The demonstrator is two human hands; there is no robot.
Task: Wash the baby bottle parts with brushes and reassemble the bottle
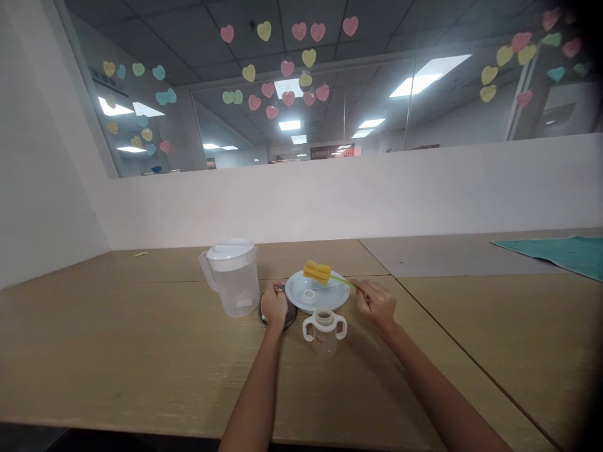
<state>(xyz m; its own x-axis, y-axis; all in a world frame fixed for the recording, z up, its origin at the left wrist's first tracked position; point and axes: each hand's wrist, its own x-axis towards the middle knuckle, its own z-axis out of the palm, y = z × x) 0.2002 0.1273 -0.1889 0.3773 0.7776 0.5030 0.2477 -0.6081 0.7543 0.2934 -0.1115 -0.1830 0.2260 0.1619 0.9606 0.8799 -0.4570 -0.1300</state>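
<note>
My right hand point(377, 306) is closed on the thin green handle of a bottle brush point(317, 272). Its yellow sponge head hovers over a white plate point(340, 297). On that plate lies a small white ring-shaped cap point(309, 296). My left hand point(274, 306) is closed over a dark, shiny round dish point(291, 316); whatever its fingers hold is hidden. Between my forearms stands a clear baby bottle point(325, 342) with two white handles, upright and uncapped. To the left of my left hand is a translucent lidded pitcher point(235, 285).
A green cloth point(560, 251) lies at the far right of the wooden table point(141, 351). Near the back left is a small pale scrap point(141, 254). Behind the table rises a white wall point(330, 204) with a window above it, dotted with heart-shaped notes.
</note>
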